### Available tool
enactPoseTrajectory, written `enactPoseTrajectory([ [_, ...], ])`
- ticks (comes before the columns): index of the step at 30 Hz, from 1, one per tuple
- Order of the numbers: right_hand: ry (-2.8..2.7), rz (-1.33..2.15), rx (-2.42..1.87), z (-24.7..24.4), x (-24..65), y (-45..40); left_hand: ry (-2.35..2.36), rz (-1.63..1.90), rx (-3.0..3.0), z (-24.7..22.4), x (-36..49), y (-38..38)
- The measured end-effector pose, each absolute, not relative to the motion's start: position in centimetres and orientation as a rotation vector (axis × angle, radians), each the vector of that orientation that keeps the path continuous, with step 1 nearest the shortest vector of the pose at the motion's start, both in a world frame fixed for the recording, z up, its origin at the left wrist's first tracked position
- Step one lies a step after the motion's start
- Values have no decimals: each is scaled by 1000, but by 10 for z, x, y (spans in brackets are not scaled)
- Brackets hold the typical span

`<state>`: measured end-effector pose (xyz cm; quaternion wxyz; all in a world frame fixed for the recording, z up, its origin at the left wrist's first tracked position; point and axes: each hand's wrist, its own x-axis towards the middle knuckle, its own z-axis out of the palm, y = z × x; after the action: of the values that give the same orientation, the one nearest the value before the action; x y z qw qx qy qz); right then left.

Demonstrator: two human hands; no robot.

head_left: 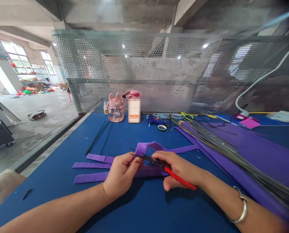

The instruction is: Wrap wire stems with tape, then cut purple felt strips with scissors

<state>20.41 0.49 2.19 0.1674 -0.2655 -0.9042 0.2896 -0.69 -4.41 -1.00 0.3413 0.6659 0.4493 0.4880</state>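
My left hand (121,173) is closed on a purple fabric strip (143,148), pinching it between thumb and forefinger. The strip arches up from the fingers and runs right toward a larger purple cloth (256,145). In my right hand (177,168) are scissors with red handles (178,178); their dark blades lie across the strip just by my left fingertips. Whether the blades are fully closed is hard to tell. More purple strips (92,177) lie flat on the blue table (49,200), partly hidden behind my left hand.
A bundle of thin dark stems (222,149) rests on the cloth at the right. Along the back stand a pink bottle (115,108) and a lidded cup (134,111), beside a blue glue gun (154,120) and a tape roll (162,127). Loose stems (97,137) lie left; a perforated metal screen (134,71) rises behind.
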Motion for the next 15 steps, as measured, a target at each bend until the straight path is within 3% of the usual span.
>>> enactPoseTrajectory([
  [15, -2506, 866, -828, 22, 202, 2, 1176, 1263, 1592, -6, -4, -45],
])
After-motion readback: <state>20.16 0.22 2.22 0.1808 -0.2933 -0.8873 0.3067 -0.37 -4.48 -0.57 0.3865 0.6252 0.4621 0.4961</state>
